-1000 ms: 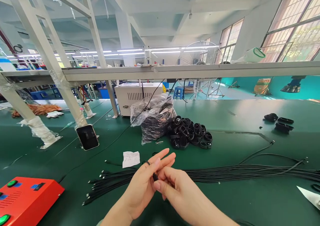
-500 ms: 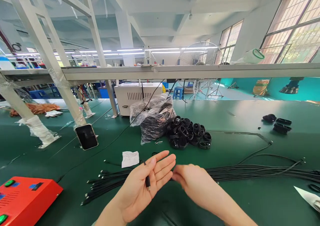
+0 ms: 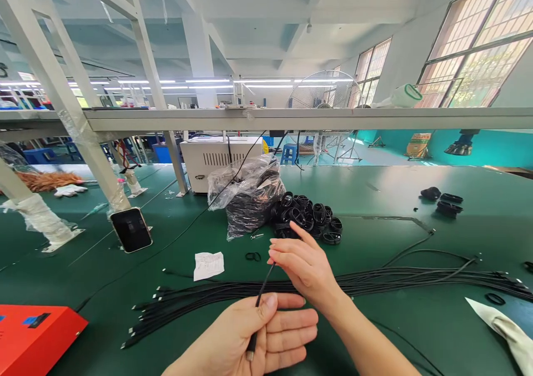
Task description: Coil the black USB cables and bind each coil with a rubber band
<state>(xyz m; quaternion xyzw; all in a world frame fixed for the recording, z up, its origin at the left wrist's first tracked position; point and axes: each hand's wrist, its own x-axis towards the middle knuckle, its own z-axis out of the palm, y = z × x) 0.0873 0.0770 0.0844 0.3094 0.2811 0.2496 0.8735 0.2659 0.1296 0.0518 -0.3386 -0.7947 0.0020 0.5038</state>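
Low centre frame: left hand (image 3: pixel 266 337) pinched thin black plug-ended cable (image 3: pixel 259 301); right hand (image 3: pixel 306 267) gripped its upper run.

Nothing here is reading clearly. The small white paper slip (image 3: pixel 209 265) lying on the green bench (image 3: pixel 375 198) is carrying faint printed lines, too small to make out. The brown cardboard box (image 3: pixel 417 144) standing on the far floor is showing only blurred markings.
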